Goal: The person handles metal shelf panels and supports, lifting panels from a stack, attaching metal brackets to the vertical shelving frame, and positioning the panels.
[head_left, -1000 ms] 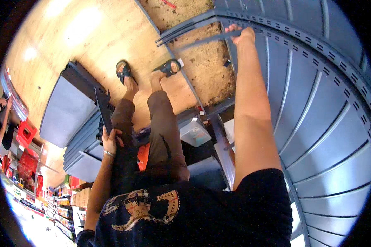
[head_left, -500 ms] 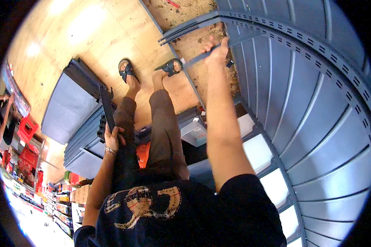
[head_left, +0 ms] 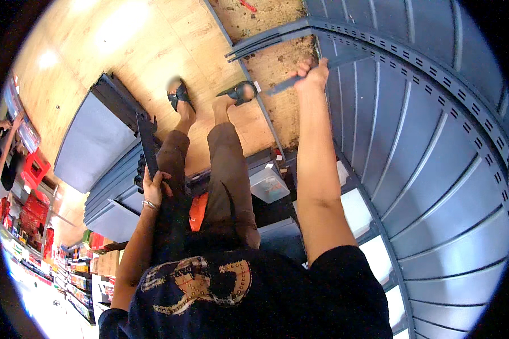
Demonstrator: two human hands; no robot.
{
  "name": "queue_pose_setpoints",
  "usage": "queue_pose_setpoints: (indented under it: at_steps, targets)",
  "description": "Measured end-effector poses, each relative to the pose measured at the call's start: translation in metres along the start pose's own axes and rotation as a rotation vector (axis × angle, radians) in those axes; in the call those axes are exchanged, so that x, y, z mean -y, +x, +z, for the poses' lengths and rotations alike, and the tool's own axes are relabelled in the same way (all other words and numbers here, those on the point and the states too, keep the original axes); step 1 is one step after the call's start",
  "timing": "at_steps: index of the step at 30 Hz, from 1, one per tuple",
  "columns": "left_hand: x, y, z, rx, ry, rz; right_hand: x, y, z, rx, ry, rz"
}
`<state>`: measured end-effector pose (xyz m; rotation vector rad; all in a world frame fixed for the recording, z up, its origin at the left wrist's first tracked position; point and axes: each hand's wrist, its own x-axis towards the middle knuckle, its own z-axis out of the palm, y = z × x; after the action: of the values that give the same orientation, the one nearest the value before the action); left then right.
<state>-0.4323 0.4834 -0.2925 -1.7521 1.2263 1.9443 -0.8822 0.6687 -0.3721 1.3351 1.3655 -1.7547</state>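
My left hand is closed around the lower end of a dark, flat metal shelf bracket, which points away from me beside my left leg. Stretched far forward, my right hand grips a grey metal bar, slightly blurred, that sticks out on both sides of the fist. Its right end lies in front of the ribbed grey back panel, close to the slotted upright. Whether the bar touches the panel or upright, I cannot tell.
Grey shelf panels are stacked left of my legs. Thin rails reach out from the upright over a dirty floor strip. A clear plastic box sits by my right knee. A red stool and another person's arm show far left.
The view has shifted a little, so the scene sits slightly further right. My right hand has come slightly nearer with its bar. My left hand keeps its hold on the bracket.
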Motion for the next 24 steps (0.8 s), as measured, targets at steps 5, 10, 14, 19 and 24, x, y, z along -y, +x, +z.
queue_pose_setpoints:
  at_steps: [5, 10, 14, 19, 24]
  targets:
    - [0.000, -0.007, -0.002, 0.012, 0.026, -0.021, -0.014, 0.000, -0.026, -0.128, -0.156, -0.062]
    - [-0.003, -0.008, 0.002, -0.009, 0.002, -0.028, -0.004, -0.005, -0.023, -0.020, -0.069, 0.037]
    - [0.008, -0.004, -0.001, -0.010, -0.023, -0.026, -0.008, -0.003, -0.011, -0.069, 0.023, 0.050]
    - [0.001, -0.006, 0.003, 0.006, -0.040, -0.053, -0.025, 0.032, 0.043, -0.024, 0.199, -0.267]
    - [0.016, -0.003, -0.005, 0.009, -0.003, -0.012, -0.009, 0.008, 0.034, -0.135, 0.084, -0.053]
